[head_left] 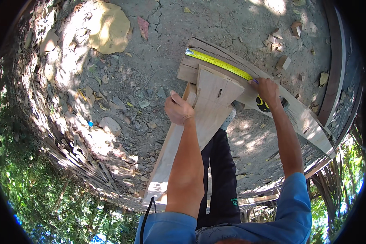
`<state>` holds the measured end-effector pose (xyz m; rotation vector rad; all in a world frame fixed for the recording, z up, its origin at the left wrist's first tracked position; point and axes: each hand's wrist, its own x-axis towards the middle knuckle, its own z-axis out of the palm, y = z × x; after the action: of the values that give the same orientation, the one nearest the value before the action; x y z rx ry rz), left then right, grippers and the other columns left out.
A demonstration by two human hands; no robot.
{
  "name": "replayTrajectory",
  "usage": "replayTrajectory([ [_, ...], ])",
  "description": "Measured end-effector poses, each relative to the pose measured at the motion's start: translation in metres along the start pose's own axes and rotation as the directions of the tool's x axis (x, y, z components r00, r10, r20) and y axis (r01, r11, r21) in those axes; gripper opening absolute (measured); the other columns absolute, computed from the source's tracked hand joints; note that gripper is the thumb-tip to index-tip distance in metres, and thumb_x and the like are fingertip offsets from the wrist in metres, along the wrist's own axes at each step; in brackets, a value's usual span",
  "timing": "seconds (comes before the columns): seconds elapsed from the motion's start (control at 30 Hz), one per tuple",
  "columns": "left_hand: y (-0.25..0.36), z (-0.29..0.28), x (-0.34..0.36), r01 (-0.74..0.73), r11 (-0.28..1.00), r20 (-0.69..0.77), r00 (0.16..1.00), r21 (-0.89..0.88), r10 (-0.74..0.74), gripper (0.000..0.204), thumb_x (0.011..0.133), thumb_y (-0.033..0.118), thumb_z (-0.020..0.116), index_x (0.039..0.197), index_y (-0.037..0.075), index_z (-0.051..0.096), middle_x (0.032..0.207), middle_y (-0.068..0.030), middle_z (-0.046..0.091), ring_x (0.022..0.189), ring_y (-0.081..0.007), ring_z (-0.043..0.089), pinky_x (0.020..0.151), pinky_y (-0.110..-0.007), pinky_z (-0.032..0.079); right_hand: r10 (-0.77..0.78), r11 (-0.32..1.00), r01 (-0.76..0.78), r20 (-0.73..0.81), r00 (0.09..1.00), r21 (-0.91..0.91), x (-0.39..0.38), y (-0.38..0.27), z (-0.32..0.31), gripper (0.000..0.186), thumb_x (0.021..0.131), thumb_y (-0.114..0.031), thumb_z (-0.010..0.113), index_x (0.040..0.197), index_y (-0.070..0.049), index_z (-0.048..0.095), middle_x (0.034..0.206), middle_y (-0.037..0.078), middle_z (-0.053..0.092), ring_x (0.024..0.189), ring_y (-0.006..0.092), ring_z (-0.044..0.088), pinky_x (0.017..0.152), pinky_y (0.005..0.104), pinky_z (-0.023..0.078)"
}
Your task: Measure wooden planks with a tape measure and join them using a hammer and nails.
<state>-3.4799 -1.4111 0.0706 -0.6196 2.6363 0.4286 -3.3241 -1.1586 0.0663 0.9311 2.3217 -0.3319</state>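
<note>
My left hand (178, 108) is closed on the left edge of a pale wooden plank (209, 105) that runs from my body out to a wider board. My right hand (266, 90) rests on that long cross board (301, 116), pressing down a yellow tape measure (218, 62) stretched along the board's far edge. The tape's yellow and black case (263, 104) sits under my right palm. A purple-tipped pencil (253, 81) shows at my right fingers. The plank has a small dark slot (219, 93) near its far end.
Dry cracked earth with stones, dead leaves and wood offcuts (277, 40) lies beyond the boards. A large flat yellowish stone (108, 27) is at top left. A long timber (334, 65) runs along the right. My dark trouser leg and shoe (228, 118) stand under the plank.
</note>
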Motion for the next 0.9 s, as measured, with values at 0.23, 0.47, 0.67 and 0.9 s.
replayTrajectory([
  [0.23,0.003,-0.003,-0.003,-0.029,1.0,-0.055,0.998,0.003,0.03,0.06,0.093,0.052,0.035,0.076,0.003,0.064,0.074,-0.0167,0.064,0.069,-0.0391,0.06,0.061,-0.05,0.043,0.015,1.0,-0.015,0.024,1.0,0.0,0.001,0.001,0.001,0.049,0.084,-0.053,0.058,0.076,-0.007,0.07,0.07,0.018,0.065,0.068,0.0333,0.067,0.06,0.0434,0.052],
  [0.47,0.005,-0.007,-0.002,0.018,0.998,0.033,0.999,0.053,-0.02,0.059,0.093,0.05,0.034,0.074,0.002,0.064,0.073,-0.016,0.062,0.068,-0.0387,0.059,0.061,-0.05,0.042,0.021,1.0,-0.022,0.031,0.999,0.018,0.002,0.002,0.001,0.05,0.084,-0.055,0.058,0.077,-0.007,0.07,0.071,0.018,0.066,0.068,0.0333,0.067,0.061,0.0437,0.052],
  [0.67,-0.003,0.001,0.002,-0.073,0.997,-0.06,0.995,0.018,0.074,0.056,0.094,0.048,0.034,0.085,0.001,0.063,0.086,-0.0156,0.059,0.082,-0.0365,0.056,0.07,-0.049,0.043,0.036,0.999,-0.036,0.002,0.999,-0.027,0.002,0.001,0.004,0.051,0.084,-0.056,0.057,0.079,-0.007,0.071,0.071,0.019,0.065,0.07,0.0333,0.067,0.063,0.0426,0.053],
  [0.9,0.0,-0.007,-0.005,-0.111,0.994,-0.08,0.99,0.021,0.113,0.056,0.094,0.047,0.035,0.087,-0.001,0.063,0.089,-0.0162,0.06,0.085,-0.0382,0.056,0.073,-0.051,0.043,-0.139,0.928,0.1,0.083,0.987,0.359,-0.025,0.03,-0.038,0.053,0.086,-0.054,0.057,0.076,-0.003,0.068,0.066,0.014,0.065,0.063,0.0317,0.065,0.061,0.0409,0.05],
])
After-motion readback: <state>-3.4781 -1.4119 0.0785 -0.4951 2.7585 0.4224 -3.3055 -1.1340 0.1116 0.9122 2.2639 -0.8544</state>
